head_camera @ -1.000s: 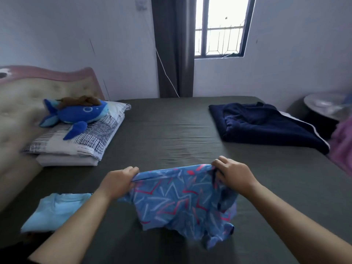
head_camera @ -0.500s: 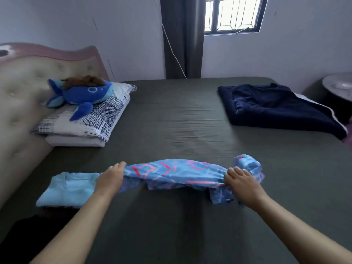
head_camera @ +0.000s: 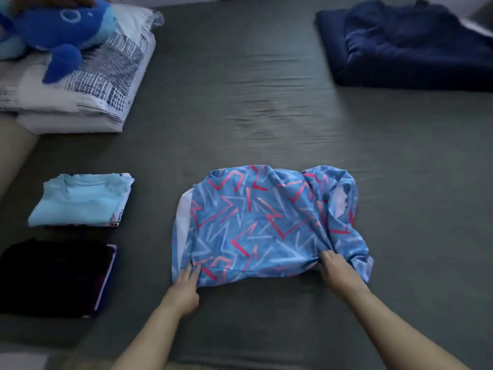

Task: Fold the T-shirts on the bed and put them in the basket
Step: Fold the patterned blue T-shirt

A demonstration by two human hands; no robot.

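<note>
Lowered from mid-air, blue zigzag-patterned fabric T-shirt (head_camera: 266, 225) is now lying on grey bed (head_camera: 240, 102), extending away from left hand (head_camera: 184, 287) and right hand (head_camera: 338, 271), both pinching its near hem.

On the dark bed sheet (head_camera: 266, 102) before you: one blue patterned T-shirt (head_camera: 256, 225), spread but rumpled at its right side. Your left hand (head_camera: 186, 285) pinches its near left corner; your right hand (head_camera: 337, 271) grips its near right edge. Left of it, a folded light-blue T-shirt (head_camera: 80, 200); nearer you, a dark folded garment (head_camera: 53, 276), apparently black. Far left, a striped pillow (head_camera: 88, 84) bearing a blue plush toy (head_camera: 61, 33); far right, a navy garment (head_camera: 410, 46).
</note>
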